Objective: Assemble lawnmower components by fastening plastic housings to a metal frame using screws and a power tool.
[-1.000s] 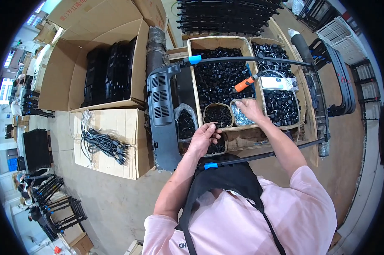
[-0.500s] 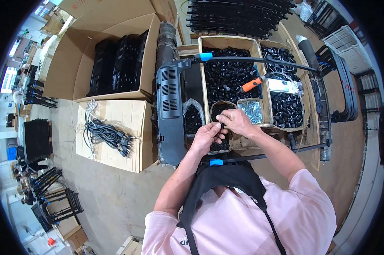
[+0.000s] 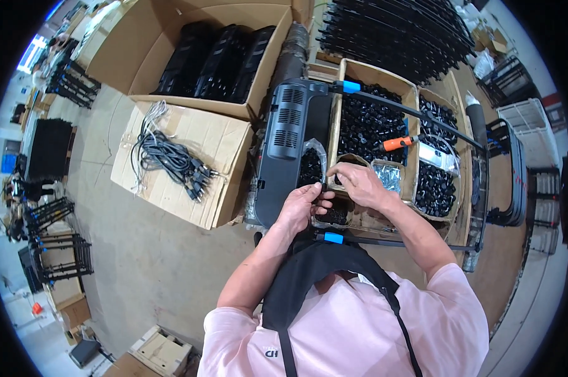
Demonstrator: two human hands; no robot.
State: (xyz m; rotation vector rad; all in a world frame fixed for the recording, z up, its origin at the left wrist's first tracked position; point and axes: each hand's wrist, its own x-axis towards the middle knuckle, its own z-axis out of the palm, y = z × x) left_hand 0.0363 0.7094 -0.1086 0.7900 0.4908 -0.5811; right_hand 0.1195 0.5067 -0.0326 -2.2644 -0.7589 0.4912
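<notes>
My left hand (image 3: 304,206) is pinched, thumb against fingers, around a small black part (image 3: 324,186) whose shape is mostly hidden. Close beside it, my right hand (image 3: 361,186) has its fingers curled with the tips near that part; what they hold, if anything, cannot be made out. Beneath the hands sit small open containers of tiny black pieces (image 3: 332,217). Left of them lies a long dark vented housing (image 3: 288,135), joined to a black tubular frame (image 3: 416,112) that spans the bins.
Wooden bins hold black caps (image 3: 367,129) and silver screws (image 3: 389,178). An orange power screwdriver (image 3: 395,144) lies across them. To the left are a tall carton (image 3: 124,72) of black housings and a cardboard box with bundled cables (image 3: 167,160). Stacked black tubes (image 3: 394,38) stand behind.
The view has turned, so the bench appears further right. My right hand has drawn slightly away from my left, and its fingers are more bent.
</notes>
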